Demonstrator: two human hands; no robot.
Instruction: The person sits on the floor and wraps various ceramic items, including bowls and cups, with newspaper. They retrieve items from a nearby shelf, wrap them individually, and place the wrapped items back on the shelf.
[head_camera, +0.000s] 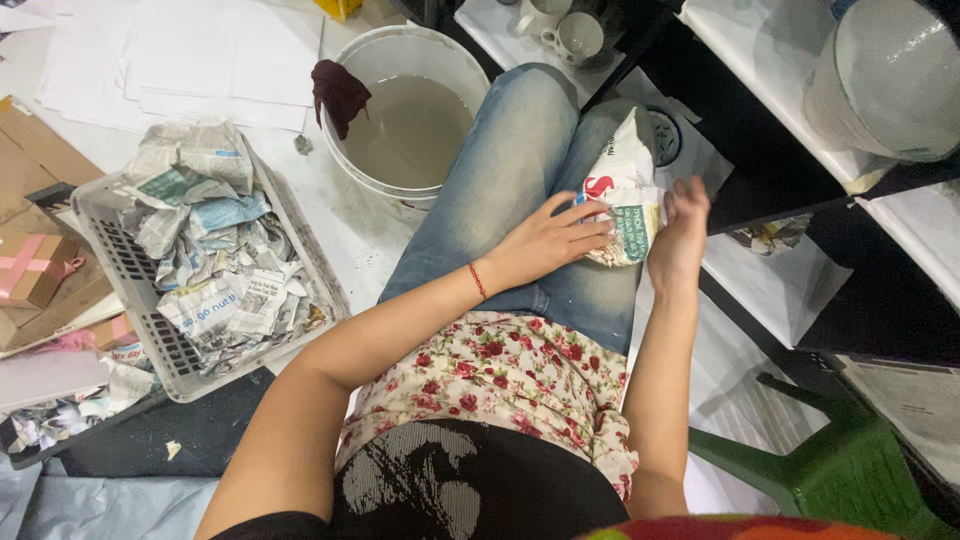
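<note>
You held a newspaper-wrapped bundle (625, 205) on your lap, pressed between both hands. Your left hand (545, 240) lay flat on its near side, fingers spread across the paper. Your right hand (680, 235) cupped its far side, fingers curled. Ahead of your left hand stood a white bucket (415, 110) of murky water with a dark rag (338, 92) over its rim. Well to the left sat a grey basket (150, 330) of crumpled newspaper (215, 240).

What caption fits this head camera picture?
Both hands, left hand and right hand, wrap newspaper bundle on lap beside water bucket.
</note>
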